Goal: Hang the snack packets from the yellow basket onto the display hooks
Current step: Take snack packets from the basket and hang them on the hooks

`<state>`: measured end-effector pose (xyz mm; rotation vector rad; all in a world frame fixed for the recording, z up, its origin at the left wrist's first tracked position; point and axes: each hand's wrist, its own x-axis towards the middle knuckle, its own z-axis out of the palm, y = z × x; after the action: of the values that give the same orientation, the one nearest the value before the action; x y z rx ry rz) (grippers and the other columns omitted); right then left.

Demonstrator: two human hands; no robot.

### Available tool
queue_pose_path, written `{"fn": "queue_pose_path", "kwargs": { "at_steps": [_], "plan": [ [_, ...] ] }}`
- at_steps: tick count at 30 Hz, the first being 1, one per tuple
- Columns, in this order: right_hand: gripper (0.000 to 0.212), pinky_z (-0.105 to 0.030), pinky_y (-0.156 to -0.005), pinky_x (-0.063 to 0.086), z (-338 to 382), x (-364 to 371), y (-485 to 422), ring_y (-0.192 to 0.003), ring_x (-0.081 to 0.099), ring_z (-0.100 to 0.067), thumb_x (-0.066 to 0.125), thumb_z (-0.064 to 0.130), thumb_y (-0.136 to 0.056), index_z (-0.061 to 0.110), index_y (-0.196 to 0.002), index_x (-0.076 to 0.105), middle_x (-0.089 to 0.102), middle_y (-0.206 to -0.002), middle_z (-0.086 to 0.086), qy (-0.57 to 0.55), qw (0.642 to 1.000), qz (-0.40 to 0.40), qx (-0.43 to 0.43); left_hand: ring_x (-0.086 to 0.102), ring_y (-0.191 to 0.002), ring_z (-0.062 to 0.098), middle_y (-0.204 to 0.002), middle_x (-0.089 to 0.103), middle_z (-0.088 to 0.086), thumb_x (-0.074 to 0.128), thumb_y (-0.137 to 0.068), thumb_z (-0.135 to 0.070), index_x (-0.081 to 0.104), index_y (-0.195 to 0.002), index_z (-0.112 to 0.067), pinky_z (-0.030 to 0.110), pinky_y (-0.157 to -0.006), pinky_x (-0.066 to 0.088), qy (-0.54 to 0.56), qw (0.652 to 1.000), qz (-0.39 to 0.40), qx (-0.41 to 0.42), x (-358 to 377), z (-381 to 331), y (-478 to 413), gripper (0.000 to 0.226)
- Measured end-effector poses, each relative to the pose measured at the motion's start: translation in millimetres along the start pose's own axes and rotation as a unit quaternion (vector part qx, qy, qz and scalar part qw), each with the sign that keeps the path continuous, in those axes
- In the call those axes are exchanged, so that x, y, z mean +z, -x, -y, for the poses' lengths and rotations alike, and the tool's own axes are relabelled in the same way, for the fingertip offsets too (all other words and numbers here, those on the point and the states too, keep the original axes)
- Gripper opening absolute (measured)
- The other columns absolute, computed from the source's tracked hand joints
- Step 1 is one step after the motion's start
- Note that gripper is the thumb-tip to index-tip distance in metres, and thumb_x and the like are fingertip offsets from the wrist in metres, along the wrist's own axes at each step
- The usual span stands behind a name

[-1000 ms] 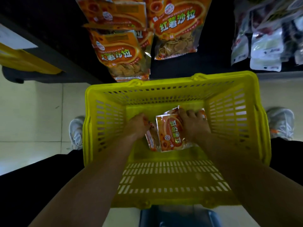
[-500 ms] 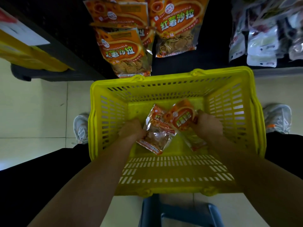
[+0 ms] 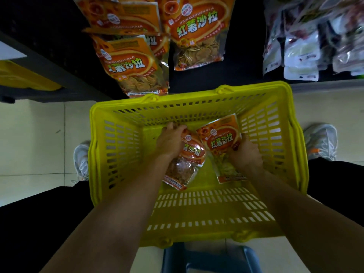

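Down on the pale tiled floor (image 3: pixel 35 146) sits the yellow basket (image 3: pixel 118 154), filling the middle of the view, its slotted walls all round and the near wall at six o'clock. Beyond it, at twelve o'clock, the dark display rack (image 3: pixel 49 36) stands with orange snack packets already hanging: one big bag (image 3: pixel 197 32) at one o'clock from the basket's far rim, another hanging bag (image 3: pixel 130 67) at eleven o'clock, its bottom edge just above the rim. Off at two o'clock, a cluster of pale packets (image 3: pixel 301 54) hangs on the same rack. A grey shoe (image 3: pixel 322 140) shows at three o'clock outside the basket, and another shoe (image 3: pixel 81 158) at nine o'clock. At six o'clock, under the basket's near edge, a blue stool or stand (image 3: pixel 212 259) peeks out; I cannot tell which.

Both bare arms reach in from the bottom of the view. The left hand (image 3: pixel 170 140) is closed over the top of a left packet (image 3: pixel 187 164), fingers wrapped round its upper edge, the clear lower end of the bag pointing toward six o'clock above the basket floor. The right hand (image 3: pixel 246 152) is clamped on the right-hand side of a right packet (image 3: pixel 220 138), thumb on the printed front, the bag tilted with its top toward twelve o'clock. The two packets sit just beside each other in the basket's middle, their edges touching or nearly so.
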<state>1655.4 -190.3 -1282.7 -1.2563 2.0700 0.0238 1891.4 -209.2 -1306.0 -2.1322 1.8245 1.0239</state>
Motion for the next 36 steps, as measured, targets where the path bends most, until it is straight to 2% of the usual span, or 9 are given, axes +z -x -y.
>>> {"fn": "queue_pose_path", "kwargs": {
  "at_steps": [7,12,17,20,24,27,30,34,36],
  "plan": [
    [0.044,-0.041,-0.072,0.045,-1,-3,4,-0.102,0.062,-0.045,0.069,0.038,-0.083,0.015,-0.116,0.049,0.064,-0.110,-0.021,-0.029,1.000,-0.008,0.008,0.046,-0.125,0.028,-0.144,0.044,-0.001,0.070,-0.088,-0.018,0.059,-0.121,-0.029,0.037,-0.085,0.043,-0.038,0.998,-0.024,0.035,6,3,7,0.037],
    [0.045,-0.046,-0.077,0.051,1,-6,6,-0.102,0.063,-0.045,0.071,0.032,-0.084,0.013,-0.120,0.050,0.064,-0.110,-0.022,-0.046,0.999,0.010,0.006,0.054,-0.107,0.024,-0.114,0.063,-0.003,0.069,-0.087,-0.022,0.051,-0.105,-0.026,0.032,-0.070,0.035,-0.039,0.996,-0.061,0.043,6,3,6,0.026],
    [0.051,-0.048,-0.083,0.055,3,-13,8,-0.102,0.065,-0.038,0.077,0.021,-0.077,0.018,-0.120,0.052,0.069,-0.106,-0.013,-0.098,0.994,0.036,-0.027,0.061,-0.103,0.026,-0.118,0.060,0.003,0.059,-0.096,-0.033,0.061,-0.120,-0.029,0.030,-0.075,0.042,0.014,0.998,-0.029,0.060,3,1,6,0.024],
    [0.039,-0.046,-0.085,0.054,7,-18,12,-0.101,0.067,-0.034,0.074,0.028,-0.085,0.015,-0.118,0.058,0.071,-0.107,-0.011,-0.129,0.989,0.036,-0.060,0.063,-0.095,0.024,-0.106,0.065,0.002,0.056,-0.098,-0.038,0.069,-0.108,-0.029,0.030,-0.071,0.042,0.008,0.998,-0.020,0.067,-9,1,12,0.019],
    [0.037,-0.040,-0.084,0.052,18,-31,23,-0.104,0.066,-0.035,0.069,0.032,-0.090,0.012,-0.121,0.063,0.071,-0.111,-0.015,-0.120,0.987,0.020,-0.105,0.066,-0.087,0.022,-0.091,0.071,-0.001,0.055,-0.100,-0.036,0.067,-0.090,-0.027,0.031,-0.070,0.048,0.037,0.998,-0.021,0.047,-40,-1,33,0.017],
    [0.031,-0.040,-0.083,0.054,30,-46,39,-0.100,0.067,-0.033,0.068,0.028,-0.092,0.009,-0.116,0.067,0.073,-0.108,-0.015,-0.134,0.980,0.041,-0.144,0.065,-0.092,0.020,-0.096,0.070,-0.002,0.055,-0.100,-0.037,0.067,-0.096,-0.026,0.030,-0.074,0.048,0.052,0.997,-0.004,0.053,-72,-2,57,0.017],
    [0.027,-0.035,-0.075,0.054,45,-69,58,-0.089,0.070,-0.028,0.068,0.028,-0.092,0.007,-0.109,0.068,0.074,-0.096,-0.013,-0.135,0.974,0.047,-0.176,0.063,-0.099,0.024,-0.109,0.071,0.006,0.056,-0.101,-0.033,0.070,-0.107,-0.018,0.029,-0.075,0.041,0.058,0.995,-0.037,0.070,-107,-3,86,0.021],
    [0.005,-0.017,-0.057,0.045,69,-114,85,-0.069,0.063,0.001,0.070,0.027,-0.092,0.025,-0.089,0.066,0.070,-0.086,0.005,-0.167,0.955,0.068,-0.234,0.063,-0.105,0.025,-0.114,0.070,0.007,0.057,-0.101,-0.031,0.069,-0.114,-0.019,0.034,-0.085,0.048,0.080,0.992,-0.071,0.070,-156,-12,129,0.022],
    [0.005,-0.019,-0.064,0.048,82,-143,100,-0.074,0.064,-0.001,0.071,0.025,-0.091,0.027,-0.090,0.066,0.071,-0.089,0.006,-0.170,0.944,0.076,-0.272,0.064,-0.107,0.027,-0.114,0.070,0.009,0.060,-0.099,-0.027,0.071,-0.115,-0.019,0.035,-0.089,0.050,0.099,0.986,-0.107,0.078,-183,-19,149,0.021]
  ]
}}
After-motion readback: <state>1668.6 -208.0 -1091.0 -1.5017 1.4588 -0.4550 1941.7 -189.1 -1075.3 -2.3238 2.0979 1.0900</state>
